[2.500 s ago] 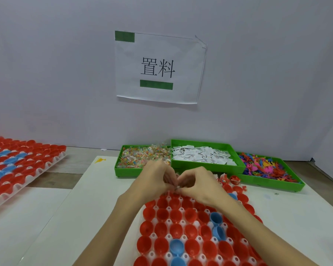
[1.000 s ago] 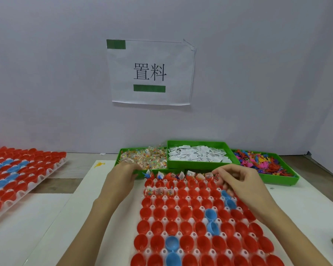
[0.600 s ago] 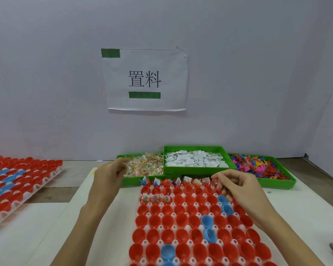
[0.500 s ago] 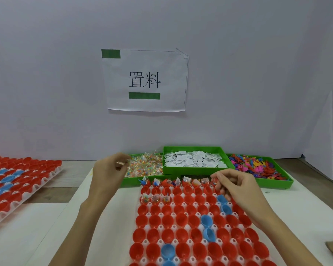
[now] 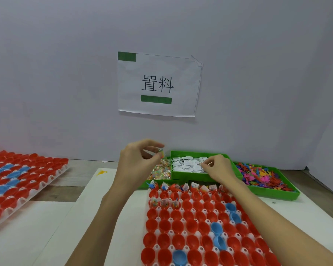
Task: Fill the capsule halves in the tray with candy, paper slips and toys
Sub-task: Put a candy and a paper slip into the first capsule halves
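My left hand (image 5: 137, 162) is raised above the candy bin (image 5: 159, 172), thumb and forefinger pinching one wrapped candy (image 5: 160, 152); grip narrow, closed on it. My right hand (image 5: 218, 168) is down in the middle green bin of paper slips (image 5: 186, 165), fingertips curled and pinching at the slips; grip narrow, looks like on a slip but the slip itself is too small to make out. Third green bin, far right, holds the mixed coloured plastic toys (image 5: 258, 175). All three bins sit side by side at the back of the tabletop (image 5: 112, 217), against the white wall. Capsule tray (image 5: 196, 223) sits directly in front of the bins, between my forearms: white tray, mostly red capsule halves, a few blue ones (image 5: 216, 228) in a diagonal run. The back row of halves has candy, slips and toys poking out; in the second row the three leftmost halves (image 5: 164, 202) have contents, the rest of the tray is open halves. A second tray (image 5: 17, 181) of red and blue halves sits well apart on the left. Paper sign (image 5: 158, 84) with two printed characters and green bars is taped to the wall above the bins. Small yellow mark (image 5: 102, 172) on the tabletop left of the candy bin.
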Available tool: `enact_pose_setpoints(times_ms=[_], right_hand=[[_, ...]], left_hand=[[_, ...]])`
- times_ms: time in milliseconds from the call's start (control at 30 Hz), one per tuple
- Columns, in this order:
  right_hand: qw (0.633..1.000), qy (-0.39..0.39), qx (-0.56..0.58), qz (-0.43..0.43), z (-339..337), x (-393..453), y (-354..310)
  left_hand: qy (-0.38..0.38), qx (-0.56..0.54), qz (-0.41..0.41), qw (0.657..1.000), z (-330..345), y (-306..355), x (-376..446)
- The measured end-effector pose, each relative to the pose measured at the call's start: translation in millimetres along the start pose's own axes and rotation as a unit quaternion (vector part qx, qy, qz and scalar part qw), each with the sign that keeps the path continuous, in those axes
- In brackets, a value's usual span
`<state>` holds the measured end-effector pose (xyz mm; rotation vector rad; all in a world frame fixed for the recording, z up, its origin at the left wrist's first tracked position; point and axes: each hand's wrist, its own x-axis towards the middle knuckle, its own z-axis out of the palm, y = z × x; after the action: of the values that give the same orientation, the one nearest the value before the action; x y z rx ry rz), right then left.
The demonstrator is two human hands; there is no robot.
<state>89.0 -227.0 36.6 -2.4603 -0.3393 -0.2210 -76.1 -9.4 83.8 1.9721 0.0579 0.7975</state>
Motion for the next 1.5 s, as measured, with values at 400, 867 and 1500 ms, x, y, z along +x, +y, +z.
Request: enact_pose_setpoints(times_ms=[400, 867, 1500], right_hand=[[0.997, -0.018, -0.013, 0.075, 6.5, 14.4, 2.4], [0.952, 0.009, 0.289, -0.097, -27.8, -66.8, -39.0], [0.969, 0.017, 0.241, -0.061, -58.7, -69.1, 24.6]], left_hand=[[-0.031, 0.034, 0.007, 0.999, 3.6, -3.0, -0.1], [-0.098, -0.076, -0.025, 0.992, 13.8, 5.4, -7.1], [-0.183, -0.034, 0.027, 0.982, 44.0, 11.6, -20.9]])
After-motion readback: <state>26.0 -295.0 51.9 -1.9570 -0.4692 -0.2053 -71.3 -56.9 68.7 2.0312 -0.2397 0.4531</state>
